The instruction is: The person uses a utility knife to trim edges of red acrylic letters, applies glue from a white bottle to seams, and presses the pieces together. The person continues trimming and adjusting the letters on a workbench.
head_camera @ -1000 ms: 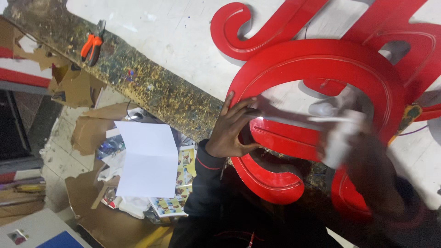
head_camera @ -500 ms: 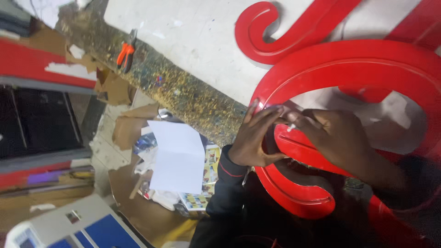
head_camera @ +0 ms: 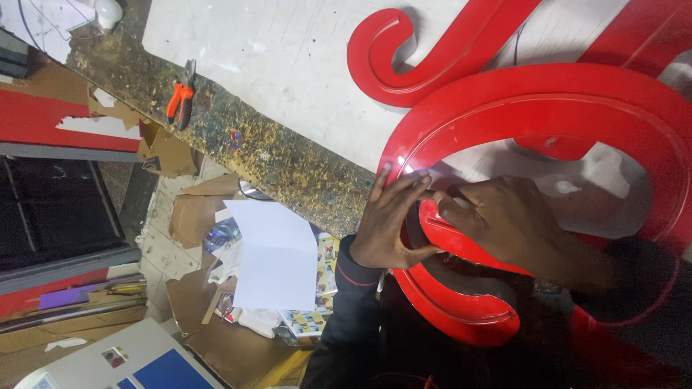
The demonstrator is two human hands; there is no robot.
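- Far left of both hands, on the floor below the bench, lie a red panel, torn cardboard and a white sheet, with printed leaflets just under the sheet's right edge.
- Pliers with orange grips rest on the bench edge, well up and left of the fingers; a white bulb sits at the top left corner.
- A white board covers the bench top above the left hand.
- The left hand, in a dark sleeve, lies flat on the inner rim of the red letter; its fingers are stretched out and slightly spread, tips pressing the rim where it curves, thumb curled under toward the lower lobe.
- The letter is a large glossy curved sign piece lying on the board; its loop arches up and right of both hands, and its lower lobe bends back beneath the left wrist.
- The right hand sits just right of the left, fingertips nearly touching it. Its fingers are bunched and bent toward the same rim spot; whether they pinch anything small I cannot tell.
- A second red curl lies up beyond the fingertips, apart from them.
- White patches show inside the loop, right of the right hand.
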